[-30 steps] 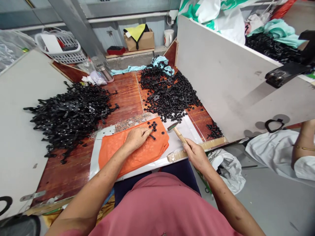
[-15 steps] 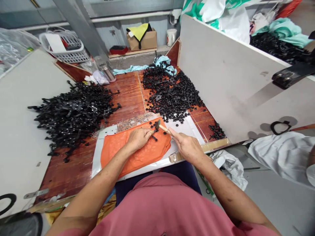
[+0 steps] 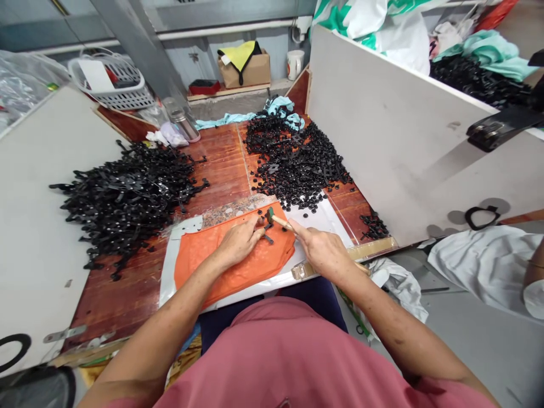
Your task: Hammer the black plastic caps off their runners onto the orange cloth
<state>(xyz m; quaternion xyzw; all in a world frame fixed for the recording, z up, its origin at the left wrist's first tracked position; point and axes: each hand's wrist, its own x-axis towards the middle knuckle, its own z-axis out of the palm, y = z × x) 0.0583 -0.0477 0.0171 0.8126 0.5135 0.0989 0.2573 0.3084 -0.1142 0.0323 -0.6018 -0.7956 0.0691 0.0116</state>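
My right hand (image 3: 325,252) is closed around the wooden handle of a small hammer (image 3: 278,221). The hammer's dark head is just above an orange cloth (image 3: 229,255), among small black parts. My left hand (image 3: 240,241) rests on the cloth, thumb and fingers drawn together at a small black part beside the hammer head. What exactly lies between the fingertips is partly hidden. A short black strip piece (image 3: 268,239) lies on the cloth just right of my left thumb.
A heap of black strip parts (image 3: 131,192) lies to the left, and a pile of small black pieces (image 3: 297,161) at the back right. Grey panels (image 3: 408,141) wall in both sides. A steel thermos (image 3: 186,124) and a basket (image 3: 114,85) stand at back left.
The hammer head has shifted slightly left. My left fingertips have lifted and moved up a little beside it, and the black strip shows just below them.
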